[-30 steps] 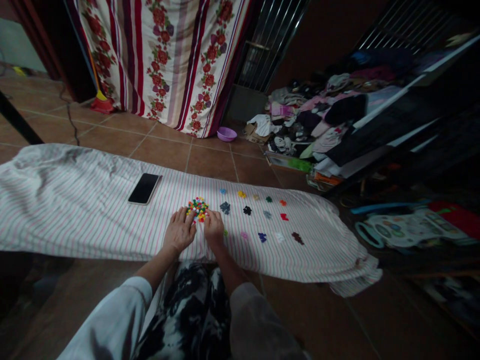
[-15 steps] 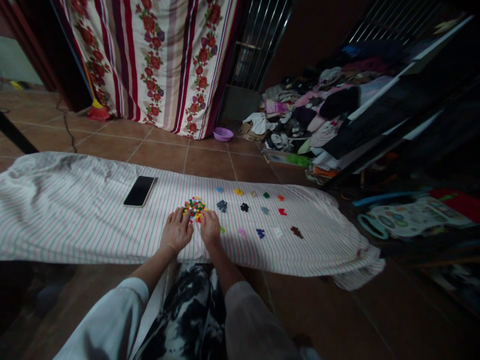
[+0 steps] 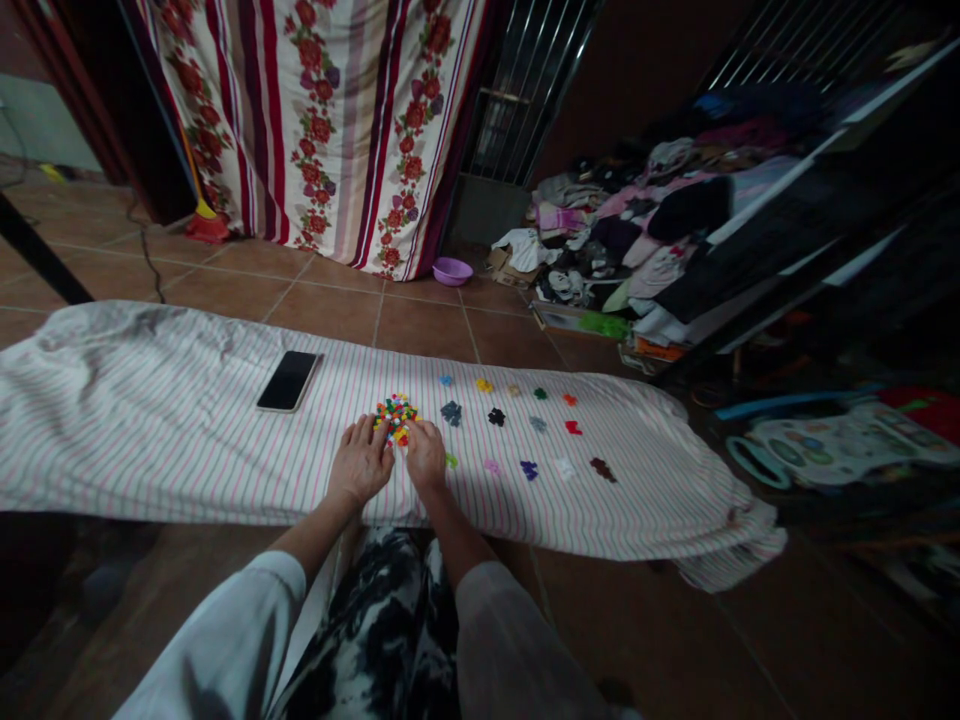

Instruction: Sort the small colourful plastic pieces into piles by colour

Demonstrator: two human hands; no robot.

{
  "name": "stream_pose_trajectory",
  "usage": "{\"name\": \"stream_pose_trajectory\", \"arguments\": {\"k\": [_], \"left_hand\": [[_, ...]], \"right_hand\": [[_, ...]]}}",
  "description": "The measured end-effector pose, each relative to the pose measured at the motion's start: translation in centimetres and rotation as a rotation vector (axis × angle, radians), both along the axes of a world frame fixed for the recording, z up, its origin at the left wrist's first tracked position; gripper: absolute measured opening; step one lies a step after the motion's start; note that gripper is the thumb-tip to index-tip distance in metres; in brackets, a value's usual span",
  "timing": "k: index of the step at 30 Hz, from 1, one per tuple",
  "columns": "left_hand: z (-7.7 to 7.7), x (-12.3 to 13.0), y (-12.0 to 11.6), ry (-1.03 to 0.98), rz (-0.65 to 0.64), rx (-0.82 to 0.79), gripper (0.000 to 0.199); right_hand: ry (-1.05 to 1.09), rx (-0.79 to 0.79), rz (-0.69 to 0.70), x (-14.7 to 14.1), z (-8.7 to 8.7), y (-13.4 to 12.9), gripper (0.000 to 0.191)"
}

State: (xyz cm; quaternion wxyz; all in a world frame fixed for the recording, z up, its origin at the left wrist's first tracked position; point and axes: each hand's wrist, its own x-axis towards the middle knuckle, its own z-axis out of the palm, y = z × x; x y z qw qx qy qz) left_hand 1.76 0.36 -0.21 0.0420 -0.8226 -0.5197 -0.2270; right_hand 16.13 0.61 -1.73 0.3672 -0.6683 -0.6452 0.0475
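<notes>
A pile of small mixed-colour pieces (image 3: 397,412), too small to identify, lies on a striped cloth (image 3: 187,440). At its near left edge my left hand (image 3: 362,462) rests palm down, fingers stretched onto the pieces. My right hand (image 3: 426,457) touches the near right edge with its fingers drawn together; whatever is between the fingertips is hidden. To the right are small single-colour heaps, among them dark grey pieces (image 3: 451,413), black pieces (image 3: 496,417), yellow pieces (image 3: 484,385), purple pieces (image 3: 529,469) and brown pieces (image 3: 602,469). Lime green pieces (image 3: 451,460) lie beside my right hand.
A phone (image 3: 289,381) lies on the cloth left of the pile. Beyond the cloth are a purple basin (image 3: 452,271), a striped floral curtain (image 3: 315,130) and a red broom (image 3: 208,227). Heaped clothes (image 3: 637,220) fill the back right.
The whole view has shifted slightly, so things appear a little farther right. Both hands stay at the pile, with only small finger movement. The separate heaps look the same.
</notes>
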Motion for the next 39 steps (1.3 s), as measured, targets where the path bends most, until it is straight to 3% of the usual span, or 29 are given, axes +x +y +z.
{"name": "stream_pose_trajectory", "arguments": {"k": [21,39], "left_hand": [[0.27,0.03,-0.05,0.03,0.004,-0.02,0.05],[0.3,-0.01,-0.07,0.026,-0.011,0.026,0.049]], "right_hand": [[-0.029,-0.079,-0.028,0.03,0.59,-0.01,0.033],[-0.021,0.005,-0.052,-0.44,0.54,-0.73,0.04]]}}
